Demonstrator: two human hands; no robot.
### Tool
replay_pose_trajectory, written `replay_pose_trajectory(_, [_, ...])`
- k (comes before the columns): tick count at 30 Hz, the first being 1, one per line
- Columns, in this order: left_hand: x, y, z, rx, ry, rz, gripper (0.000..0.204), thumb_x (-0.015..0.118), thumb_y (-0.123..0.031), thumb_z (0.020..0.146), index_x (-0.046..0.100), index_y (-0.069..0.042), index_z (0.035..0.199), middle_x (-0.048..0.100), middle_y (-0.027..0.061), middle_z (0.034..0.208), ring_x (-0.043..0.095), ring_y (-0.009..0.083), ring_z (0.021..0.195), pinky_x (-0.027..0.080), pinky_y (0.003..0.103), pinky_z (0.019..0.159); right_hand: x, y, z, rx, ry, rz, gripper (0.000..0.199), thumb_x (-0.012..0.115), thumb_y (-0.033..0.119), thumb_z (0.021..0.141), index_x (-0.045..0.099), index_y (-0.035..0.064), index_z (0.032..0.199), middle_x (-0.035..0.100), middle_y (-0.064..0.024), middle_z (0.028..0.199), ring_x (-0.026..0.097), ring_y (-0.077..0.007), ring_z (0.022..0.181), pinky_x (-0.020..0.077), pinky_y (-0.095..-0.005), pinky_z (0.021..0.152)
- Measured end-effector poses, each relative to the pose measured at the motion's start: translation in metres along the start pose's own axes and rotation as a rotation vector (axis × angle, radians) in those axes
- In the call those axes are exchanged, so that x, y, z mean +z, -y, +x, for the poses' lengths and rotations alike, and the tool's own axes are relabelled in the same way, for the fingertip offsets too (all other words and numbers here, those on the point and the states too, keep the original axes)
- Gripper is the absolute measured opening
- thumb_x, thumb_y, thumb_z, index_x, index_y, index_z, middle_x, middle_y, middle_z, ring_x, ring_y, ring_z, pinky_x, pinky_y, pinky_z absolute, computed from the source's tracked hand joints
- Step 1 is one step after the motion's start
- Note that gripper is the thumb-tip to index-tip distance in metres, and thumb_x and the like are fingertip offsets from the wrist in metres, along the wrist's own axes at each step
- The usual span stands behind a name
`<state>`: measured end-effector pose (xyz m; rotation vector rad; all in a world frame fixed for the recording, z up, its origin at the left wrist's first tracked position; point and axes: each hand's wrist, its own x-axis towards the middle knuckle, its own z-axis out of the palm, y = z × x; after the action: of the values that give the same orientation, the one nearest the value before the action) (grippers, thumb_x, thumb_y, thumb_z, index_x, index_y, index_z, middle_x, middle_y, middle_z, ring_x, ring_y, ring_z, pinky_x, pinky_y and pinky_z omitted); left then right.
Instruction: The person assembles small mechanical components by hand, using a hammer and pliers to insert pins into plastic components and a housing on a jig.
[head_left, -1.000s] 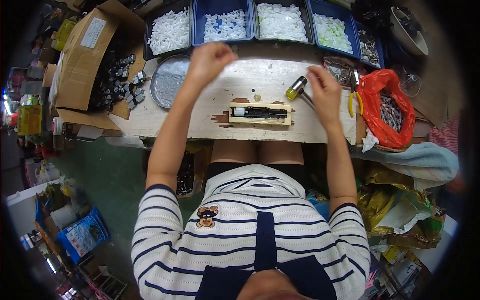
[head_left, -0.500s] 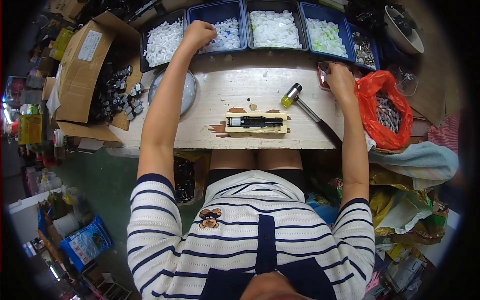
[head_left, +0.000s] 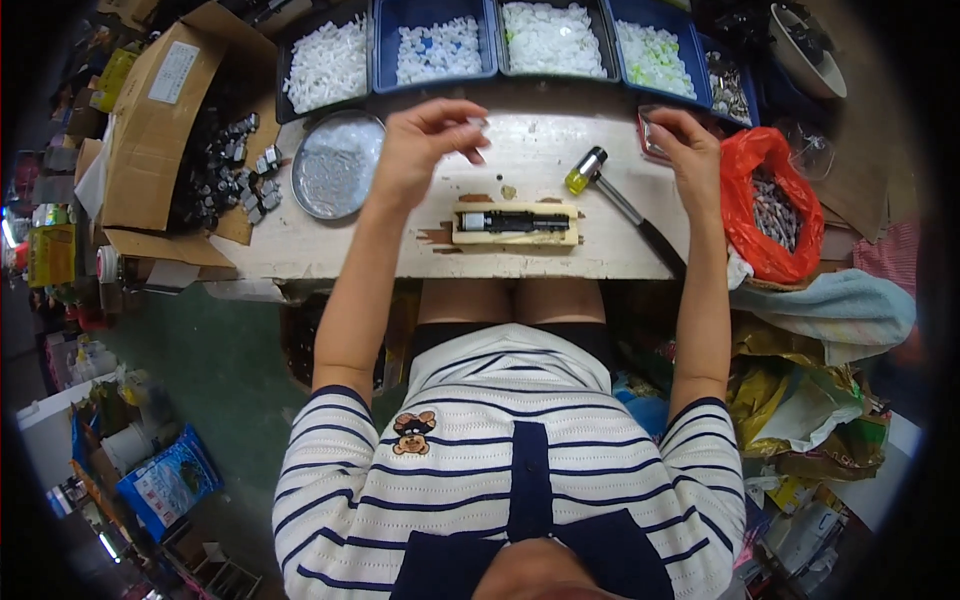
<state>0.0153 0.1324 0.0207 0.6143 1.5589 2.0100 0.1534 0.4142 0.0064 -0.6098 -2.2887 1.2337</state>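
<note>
My left hand (head_left: 425, 145) is above the table, between the blue bin and the wooden block, pinching a small white plastic piece (head_left: 481, 124). My right hand (head_left: 686, 145) is at a small red-edged tray (head_left: 650, 148), thumb and forefinger closed together. Whatever is between those fingertips is too small to make out. Below and between the hands, a black part with a grey metal end (head_left: 515, 222) sits in a slot of the pale wooden block (head_left: 515, 240). A hammer (head_left: 627, 210) with a yellow and a metal face lies to the right of the block.
Several bins of small white pieces, one a blue bin (head_left: 435, 82), line the table's back. A round metal dish (head_left: 338, 165) and a cardboard box (head_left: 150, 150) with black-and-grey parts (head_left: 240, 180) stand left. At the right are a red plastic bag (head_left: 735, 190) of small parts and a towel (head_left: 830, 310).
My left hand has come out of the blue bin toward me and to the right, with a small white piece in its fingers. The right hand has shifted slightly at the red-edged tray.
</note>
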Motion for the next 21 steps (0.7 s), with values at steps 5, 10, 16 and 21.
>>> replay_pose_trajectory(5, [0.035, 0.018, -0.047, -0.163, 0.015, -0.132, 0.02, 0.062, 0.002, 0.076, 0.06, 0.003, 0.096, 0.06, 0.007, 0.075, 0.061, 0.0136, 0.064, 0.052, 0.024, 0.055, 0.053, 0.073, -0.053, -0.053, 0.396, 0.57, 0.012, 0.061, 0.001, 0.077, 0.062, 0.0008, 0.088, 0.06, -0.0021, 0.081, 0.056, -0.0084, 0.073, 0.0449, -0.0197, 0.067])
replay_pose_trajectory(10, [0.04, 0.015, -0.054, -0.182, 0.037, -0.158, 0.033, 0.066, 0.002, 0.073, 0.056, 0.002, 0.104, 0.058, 0.0072, 0.081, 0.06, 0.0143, 0.065, 0.053, 0.025, 0.056, 0.073, 0.081, -0.064, -0.046, 0.411, 0.588, 0.008, 0.062, 0.002, 0.074, 0.062, 0.0, 0.082, 0.056, -0.002, 0.079, 0.053, -0.0081, 0.069, 0.0417, -0.0202, 0.063])
replay_pose_trajectory(16, [0.041, 0.015, -0.056, -0.165, 0.054, -0.148, 0.039, 0.065, 0.003, 0.073, 0.052, 0.001, 0.11, 0.058, 0.0081, 0.082, 0.06, 0.0144, 0.066, 0.053, 0.026, 0.056, 0.073, 0.085, -0.066, -0.09, 0.443, 0.515, 0.009, 0.062, 0.002, 0.074, 0.062, 0.0, 0.082, 0.057, -0.0023, 0.077, 0.053, -0.0079, 0.07, 0.0424, -0.0208, 0.063])
replay_pose_trajectory(21, [0.043, 0.017, -0.057, -0.136, 0.036, -0.142, 0.036, 0.064, 0.004, 0.074, 0.054, 0.002, 0.108, 0.058, 0.0087, 0.081, 0.06, 0.0141, 0.066, 0.053, 0.026, 0.055, 0.077, 0.086, -0.067, -0.255, 0.442, 0.303, 0.01, 0.062, 0.002, 0.073, 0.062, 0.0, 0.083, 0.057, -0.0056, 0.077, 0.055, -0.013, 0.068, 0.0438, -0.0239, 0.061])
